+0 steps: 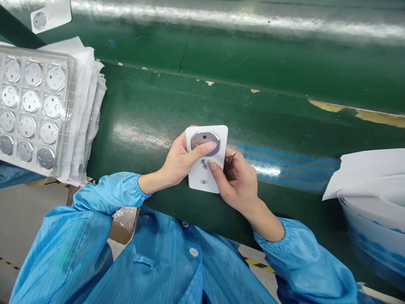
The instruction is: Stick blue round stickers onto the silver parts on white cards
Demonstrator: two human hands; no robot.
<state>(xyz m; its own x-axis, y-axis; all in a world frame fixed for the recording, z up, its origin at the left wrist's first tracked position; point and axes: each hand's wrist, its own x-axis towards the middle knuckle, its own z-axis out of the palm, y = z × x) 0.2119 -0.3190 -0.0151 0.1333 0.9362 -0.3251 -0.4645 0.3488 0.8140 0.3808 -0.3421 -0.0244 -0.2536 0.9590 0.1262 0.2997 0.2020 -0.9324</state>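
now likely pressing silver eight-sided plate (211, 137) onto white card (207, 185), held over green table (142, 105) between left hand (180, 158) and right hand (242, 182), thin metal tool (230, 159) also in the right; calls next for steady pushing.

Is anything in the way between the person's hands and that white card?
No, nothing visible. The left hand and right hand both hold the white card. A metal tool shows at the right hand, beside the card, not blocking it.

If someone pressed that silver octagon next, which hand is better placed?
Probably the left hand: its thumb lies across the silver octagon, while the right hand's thumb sits lower on the white card.
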